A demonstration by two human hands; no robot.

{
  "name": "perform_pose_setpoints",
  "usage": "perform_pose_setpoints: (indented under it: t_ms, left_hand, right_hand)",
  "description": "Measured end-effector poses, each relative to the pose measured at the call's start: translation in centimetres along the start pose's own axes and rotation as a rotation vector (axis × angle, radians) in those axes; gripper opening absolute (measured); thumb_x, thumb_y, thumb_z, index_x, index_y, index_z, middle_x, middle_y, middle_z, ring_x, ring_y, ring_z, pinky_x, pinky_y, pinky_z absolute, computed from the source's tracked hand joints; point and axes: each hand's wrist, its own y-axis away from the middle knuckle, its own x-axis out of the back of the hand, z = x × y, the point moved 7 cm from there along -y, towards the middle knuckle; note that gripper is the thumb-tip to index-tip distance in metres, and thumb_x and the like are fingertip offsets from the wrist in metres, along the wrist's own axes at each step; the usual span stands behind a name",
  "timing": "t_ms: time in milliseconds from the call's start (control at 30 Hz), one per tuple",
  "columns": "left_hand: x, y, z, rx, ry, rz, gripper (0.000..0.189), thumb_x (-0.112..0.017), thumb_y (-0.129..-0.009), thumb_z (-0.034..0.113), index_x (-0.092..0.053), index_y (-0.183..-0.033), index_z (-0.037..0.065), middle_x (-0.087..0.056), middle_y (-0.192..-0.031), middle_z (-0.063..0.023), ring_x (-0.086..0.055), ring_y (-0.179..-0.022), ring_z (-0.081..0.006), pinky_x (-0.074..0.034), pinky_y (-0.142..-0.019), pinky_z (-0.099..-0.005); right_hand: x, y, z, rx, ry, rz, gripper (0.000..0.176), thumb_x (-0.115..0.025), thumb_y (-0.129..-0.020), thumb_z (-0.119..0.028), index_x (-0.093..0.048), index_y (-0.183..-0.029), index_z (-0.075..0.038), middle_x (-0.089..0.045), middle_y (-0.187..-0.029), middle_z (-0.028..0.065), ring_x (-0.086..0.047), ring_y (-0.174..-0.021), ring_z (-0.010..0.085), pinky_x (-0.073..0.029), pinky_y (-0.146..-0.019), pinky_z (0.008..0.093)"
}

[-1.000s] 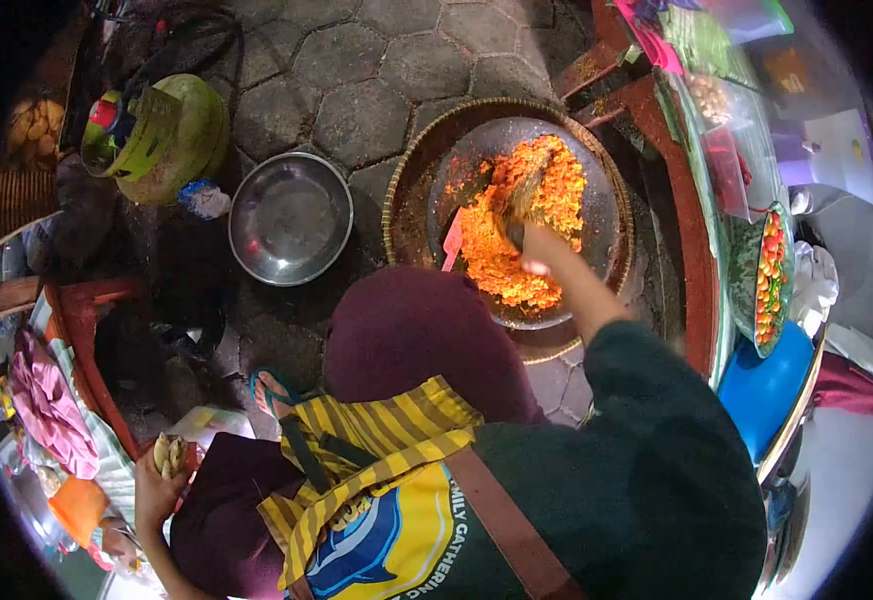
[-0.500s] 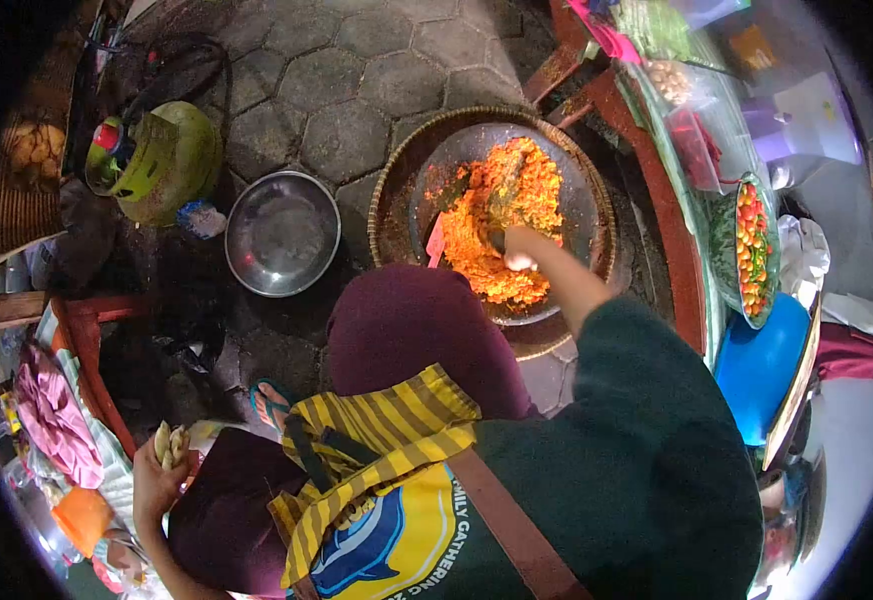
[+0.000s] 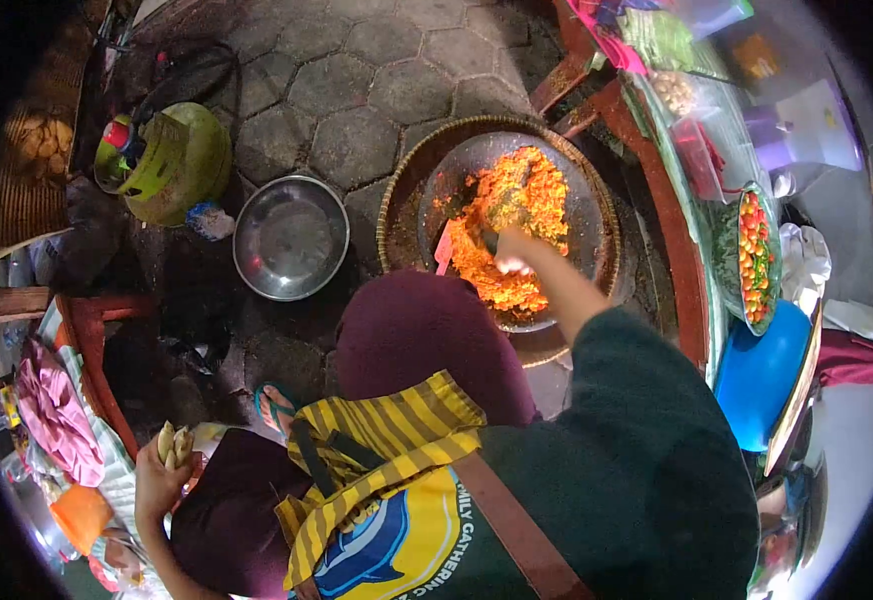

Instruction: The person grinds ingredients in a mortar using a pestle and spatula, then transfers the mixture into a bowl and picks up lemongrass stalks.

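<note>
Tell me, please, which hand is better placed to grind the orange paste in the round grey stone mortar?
Right: the right hand grips the paste-coated pestle inside the round grey stone mortar; the left hand, far off, holds pale yellowish pieces.

The mortar dish point(image 3: 582, 205) is grey stone, matt and rough. The chilli paste point(image 3: 527, 185) on it looks coarse, wet and grainy. The pestle point(image 3: 505, 208) in the right hand point(image 3: 510, 255) seems to be the same stone, smeared with paste. The tray point(image 3: 397, 195) beneath is woven bamboo. The bowl point(image 3: 292, 238) is dull, scuffed steel. The gas cylinder point(image 3: 192, 160) is painted metal with a slight gloss, and the basin point(image 3: 762, 375) is glossy blue plastic. The paving point(image 3: 357, 90) is rough concrete. The left hand point(image 3: 157, 485) holds matt pale pieces point(image 3: 172, 443).
</note>
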Motion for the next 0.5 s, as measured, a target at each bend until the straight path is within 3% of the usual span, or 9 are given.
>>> perform_pose_setpoints:
  t_ms: [33, 100, 200, 267, 333, 367, 433, 467, 500]
  left_hand:
    - [0.0, -0.1, -0.9, 0.011, -0.004, -0.010, 0.025, -0.065, -0.062, 0.001, -0.054, -0.085, 0.000, -0.055, -0.072, -0.0017, -0.049, -0.066, -0.0096, -0.043, -0.062, -0.0261]
    - [-0.2, -0.3, -2.7, 0.027, 0.022, -0.029, 0.023, -0.065, -0.064, 0.002, -0.055, -0.084, 0.000, -0.055, -0.073, -0.0012, -0.050, -0.066, -0.0096, -0.043, -0.061, -0.0251]
    - [-0.5, -0.5, -2.1, -0.006, 0.139, -0.025, 0.023, -0.064, -0.065, 0.002, -0.055, -0.086, -0.001, -0.056, -0.074, -0.0022, -0.051, -0.067, -0.0096, -0.043, -0.062, -0.0253]
    - [0.2, -0.1, -1.1, 0.013, 0.068, -0.005, 0.027, -0.066, -0.065, 0.003, -0.055, -0.089, -0.003, -0.059, -0.077, -0.0045, -0.052, -0.070, -0.0107, -0.044, -0.064, -0.0270]
    - [0.3, -0.4, -1.4, -0.060, 0.031, 0.048, 0.029, -0.067, -0.065, 0.004, -0.055, -0.090, -0.004, -0.060, -0.079, -0.0068, -0.054, -0.071, -0.0126, -0.044, -0.065, -0.0288]
    - [0.3, -0.3, -1.8, -0.168, 0.017, 0.141, 0.030, -0.068, -0.064, 0.004, -0.055, -0.089, -0.005, -0.060, -0.080, -0.0077, -0.054, -0.070, -0.0139, -0.044, -0.065, -0.0295]
    - [0.3, -0.1, -2.0, -0.083, 0.000, 0.075, 0.028, -0.068, -0.065, 0.004, -0.055, -0.089, -0.004, -0.060, -0.078, -0.0074, -0.054, -0.069, -0.0137, -0.044, -0.064, -0.0296]
    - [-0.1, -0.2, -2.3, -0.015, -0.021, 0.010, 0.027, -0.067, -0.065, 0.004, -0.055, -0.088, -0.004, -0.060, -0.077, -0.0072, -0.053, -0.068, -0.0136, -0.044, -0.064, -0.0296]
    - [-0.4, -0.2, -2.6, -0.001, 0.153, 0.000, 0.023, -0.066, -0.066, 0.004, -0.055, -0.085, -0.004, -0.059, -0.074, -0.0067, -0.053, -0.066, -0.0134, -0.044, -0.063, -0.0296]
  right_hand:
    - [-2.4, 0.4, 0.0, -0.003, 0.001, -0.015, 0.032, -0.060, -0.067, -0.003, -0.052, -0.097, 0.003, -0.056, -0.061, 0.0140, -0.058, -0.053, 0.0245, -0.048, -0.050, 0.0424]
    - [-1.4, 1.5, -0.6, 0.090, 0.071, 0.572, 0.018, -0.063, -0.067, -0.006, -0.056, -0.081, 0.003, -0.059, -0.068, 0.0154, -0.060, -0.063, 0.0262, -0.049, -0.057, 0.0437]
    - [3.2, -0.9, 2.5, -0.143, 0.075, 0.519, 0.013, -0.066, -0.068, -0.008, -0.057, -0.070, 0.001, -0.062, -0.075, 0.0161, -0.060, -0.071, 0.0279, -0.048, -0.063, 0.0449]
    - [5.9, -4.0, 3.0, 0.035, 0.156, 0.270, 0.012, -0.065, -0.072, -0.009, -0.058, -0.075, -0.001, -0.058, -0.067, 0.0105, -0.055, -0.059, 0.0225, -0.044, -0.053, 0.0407]
    - [9.1, -1.5, 3.9, -0.141, -0.180, -0.125, 0.009, -0.062, -0.076, -0.010, -0.057, -0.072, -0.004, -0.048, -0.057, 0.0051, -0.043, -0.047, 0.0155, -0.033, -0.043, 0.0340]
    - [11.3, -1.3, 4.0, -0.146, -0.237, -0.110, 0.011, -0.062, -0.077, -0.010, -0.056, -0.070, -0.005, -0.043, -0.054, 0.0037, -0.038, -0.044, 0.0134, -0.029, -0.041, 0.0312]
    - [12.1, -1.9, 4.7, -0.146, -0.294, -0.118, 0.013, -0.059, -0.078, -0.009, -0.053, -0.067, -0.005, -0.039, -0.051, 0.0032, -0.033, -0.040, 0.0116, -0.023, -0.038, 0.0281]
    - [12.5, -2.7, 4.8, -0.123, -0.302, 0.077, 0.005, -0.059, -0.076, -0.004, -0.056, -0.072, -0.003, -0.040, -0.052, 0.0045, -0.032, -0.039, 0.0121, -0.024, -0.036, 0.0307]
    - [10.8, -3.7, 4.6, -0.121, -0.206, 0.120, 0.007, -0.059, -0.074, -0.002, -0.057, -0.081, 0.000, -0.043, -0.054, 0.0064, -0.034, -0.038, 0.0132, -0.027, -0.035, 0.0331]
